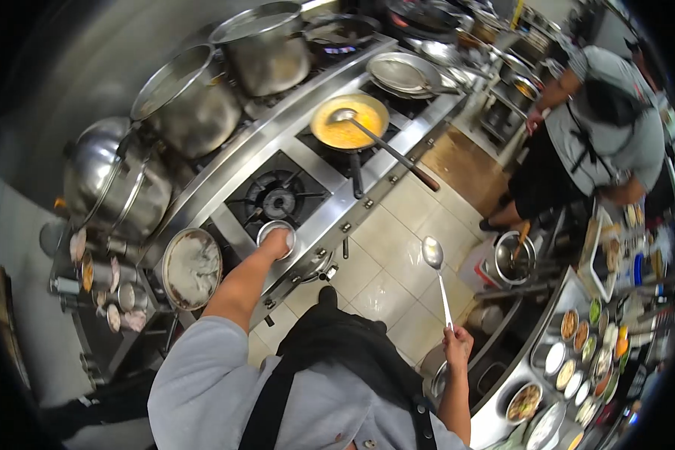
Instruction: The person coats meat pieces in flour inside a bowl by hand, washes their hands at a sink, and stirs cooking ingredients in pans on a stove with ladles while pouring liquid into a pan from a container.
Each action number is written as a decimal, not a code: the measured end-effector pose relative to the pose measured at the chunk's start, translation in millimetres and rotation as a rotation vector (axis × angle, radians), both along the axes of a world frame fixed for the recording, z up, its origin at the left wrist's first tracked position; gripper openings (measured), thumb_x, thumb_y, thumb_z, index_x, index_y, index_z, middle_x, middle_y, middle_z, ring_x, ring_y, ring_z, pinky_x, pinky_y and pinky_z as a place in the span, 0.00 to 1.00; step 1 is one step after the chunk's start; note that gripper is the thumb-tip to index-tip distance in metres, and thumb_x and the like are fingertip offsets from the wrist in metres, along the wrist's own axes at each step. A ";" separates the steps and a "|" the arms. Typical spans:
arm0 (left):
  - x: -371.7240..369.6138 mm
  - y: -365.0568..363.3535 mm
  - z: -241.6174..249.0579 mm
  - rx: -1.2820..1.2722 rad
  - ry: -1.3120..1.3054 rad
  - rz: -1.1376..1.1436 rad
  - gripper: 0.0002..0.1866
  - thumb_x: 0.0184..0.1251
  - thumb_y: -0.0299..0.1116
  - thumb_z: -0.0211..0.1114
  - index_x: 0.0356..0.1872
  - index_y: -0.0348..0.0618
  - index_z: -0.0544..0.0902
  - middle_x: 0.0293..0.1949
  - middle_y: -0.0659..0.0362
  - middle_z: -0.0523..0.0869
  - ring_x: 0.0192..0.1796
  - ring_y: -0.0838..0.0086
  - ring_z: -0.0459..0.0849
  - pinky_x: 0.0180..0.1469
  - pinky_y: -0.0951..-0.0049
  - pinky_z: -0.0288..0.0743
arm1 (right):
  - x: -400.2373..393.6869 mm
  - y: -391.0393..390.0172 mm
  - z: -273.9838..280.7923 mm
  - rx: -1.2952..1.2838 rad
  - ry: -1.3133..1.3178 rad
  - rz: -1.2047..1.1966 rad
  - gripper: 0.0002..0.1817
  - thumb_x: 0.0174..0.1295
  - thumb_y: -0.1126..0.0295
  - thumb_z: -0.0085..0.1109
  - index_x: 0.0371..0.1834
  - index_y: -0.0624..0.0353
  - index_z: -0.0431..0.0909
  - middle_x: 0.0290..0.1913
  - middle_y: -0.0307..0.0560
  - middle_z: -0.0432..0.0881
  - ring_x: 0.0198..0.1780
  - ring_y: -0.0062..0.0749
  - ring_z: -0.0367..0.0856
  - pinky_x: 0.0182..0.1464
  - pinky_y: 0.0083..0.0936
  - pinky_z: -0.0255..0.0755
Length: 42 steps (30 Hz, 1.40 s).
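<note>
My left hand (277,243) reaches into a small round metal bowl (263,231) at the front edge of the stove. The fingers are hidden in the bowl, so their grip does not show. My right hand (457,346) is closed around the handle end of a long metal spoon (433,253), held out over the floor with its bowl pointing away from me. On a burner ahead stands a frying pan (355,166) of yellow-orange liquid. A ladle (343,115) rests in it, its long handle sticking out past the stove front.
A bare burner (280,201) lies left of the pan. Large pots (189,105) line the back. A pan with whitish contents (193,268) sits at left. A co-worker (604,135) stands at right, near a counter of small food containers (570,324).
</note>
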<state>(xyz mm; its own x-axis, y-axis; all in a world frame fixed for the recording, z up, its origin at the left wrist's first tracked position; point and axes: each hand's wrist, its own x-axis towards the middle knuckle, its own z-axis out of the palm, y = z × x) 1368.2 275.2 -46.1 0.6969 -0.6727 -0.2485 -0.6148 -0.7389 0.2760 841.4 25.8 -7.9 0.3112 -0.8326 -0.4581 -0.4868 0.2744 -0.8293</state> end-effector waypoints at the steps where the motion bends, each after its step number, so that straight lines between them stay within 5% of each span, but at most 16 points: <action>1: -0.2 1.5 -0.5 -0.014 0.010 0.002 0.21 0.47 0.27 0.64 0.48 0.42 0.82 0.49 0.44 0.82 0.53 0.53 0.79 0.57 0.61 0.72 | 0.4 -3.9 -5.5 -0.012 -0.014 0.005 0.11 0.61 0.64 0.60 0.31 0.61 0.80 0.19 0.35 0.75 0.20 0.16 0.69 0.23 0.18 0.61; 12: 7.3 21.0 6.4 -0.162 -0.013 -0.073 0.16 0.54 0.23 0.61 0.43 0.50 0.87 0.43 0.45 0.84 0.46 0.52 0.83 0.53 0.61 0.75 | 23.8 -12.6 -5.1 -0.025 -0.059 0.046 0.11 0.61 0.63 0.62 0.26 0.57 0.76 0.16 0.35 0.73 0.14 0.14 0.64 0.17 0.15 0.54; 17: 0.3 13.3 32.7 0.099 0.091 -0.227 0.31 0.47 0.24 0.66 0.58 0.53 0.78 0.61 0.50 0.72 0.62 0.55 0.73 0.64 0.64 0.67 | 30.9 -14.0 -6.3 -0.054 -0.027 0.109 0.11 0.60 0.64 0.61 0.26 0.58 0.75 0.16 0.35 0.72 0.14 0.15 0.63 0.16 0.16 0.54; 25: 6.8 4.2 9.9 0.145 0.017 -0.218 0.26 0.48 0.25 0.63 0.54 0.44 0.79 0.57 0.46 0.72 0.58 0.52 0.74 0.62 0.61 0.69 | 31.0 -17.3 -32.0 -0.110 0.004 0.132 0.10 0.60 0.65 0.61 0.27 0.60 0.75 0.17 0.36 0.72 0.14 0.16 0.64 0.17 0.17 0.55; 29: 4.1 -0.3 14.8 0.232 0.071 -0.138 0.25 0.48 0.24 0.63 0.53 0.43 0.78 0.65 0.45 0.67 0.64 0.53 0.70 0.66 0.62 0.66 | 43.2 -8.6 -25.1 -0.028 0.003 0.091 0.11 0.60 0.65 0.62 0.27 0.60 0.76 0.17 0.37 0.73 0.15 0.16 0.64 0.17 0.17 0.56; 32: 7.8 6.1 -4.6 0.119 -0.051 -0.187 0.22 0.49 0.27 0.64 0.50 0.38 0.79 0.56 0.42 0.72 0.58 0.52 0.74 0.62 0.61 0.69 | 48.8 -8.5 -29.8 -0.019 -0.022 0.122 0.11 0.60 0.64 0.62 0.28 0.60 0.76 0.17 0.37 0.73 0.15 0.16 0.65 0.17 0.17 0.56; 42: 7.8 6.9 -14.8 0.073 0.039 -0.090 0.18 0.47 0.23 0.62 0.44 0.38 0.79 0.49 0.43 0.78 0.55 0.51 0.76 0.57 0.58 0.72 | 65.9 -15.1 -7.0 0.013 -0.081 0.162 0.12 0.61 0.64 0.62 0.28 0.61 0.77 0.17 0.35 0.73 0.18 0.15 0.66 0.20 0.16 0.57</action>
<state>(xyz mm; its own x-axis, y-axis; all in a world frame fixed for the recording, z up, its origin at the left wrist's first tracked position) 1376.0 282.1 -60.9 0.6230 -0.7115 -0.3252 -0.6695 -0.6999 0.2487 907.4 10.6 -14.8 0.4771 -0.7629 -0.4364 -0.4574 0.2084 -0.8645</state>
